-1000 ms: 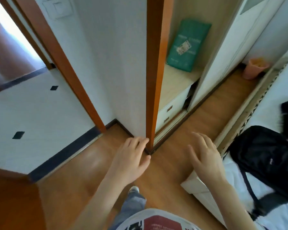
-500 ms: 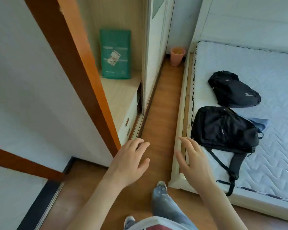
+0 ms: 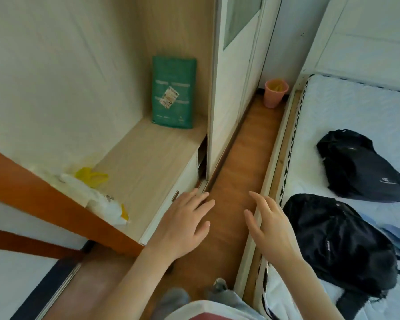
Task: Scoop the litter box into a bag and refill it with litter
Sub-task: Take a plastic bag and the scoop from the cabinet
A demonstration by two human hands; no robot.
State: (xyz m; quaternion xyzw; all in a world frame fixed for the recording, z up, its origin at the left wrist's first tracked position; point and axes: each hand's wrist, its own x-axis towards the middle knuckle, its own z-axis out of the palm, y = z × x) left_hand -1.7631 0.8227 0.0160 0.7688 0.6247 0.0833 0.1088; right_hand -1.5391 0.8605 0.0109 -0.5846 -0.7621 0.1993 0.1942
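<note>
While both hands hang in the lower middle of the frame over the wood floor (image 3: 245, 158), neither holds anything: left hand (image 3: 183, 227) fingers straight and loosely spread, right hand (image 3: 270, 229) fingers relaxed, slightly bent, spread. Left hand sits in front of the low cabinet edge, right hand in front of the bed frame (image 3: 273, 172); contact can't be told. Green litter bag (image 3: 173, 92) stands upright at centre-left of the frame, at the back of the light wood cabinet top (image 3: 146, 158), leaning on the back panel. White-and-yellow plastic bag (image 3: 95, 195) lies crumpled on the same top at left, well apart from the green one. Pink bin (image 3: 275, 93) on the floor, upper centre right. Two black backpacks (image 3: 342, 245) on the mattress, right side. No litter box in view
</note>
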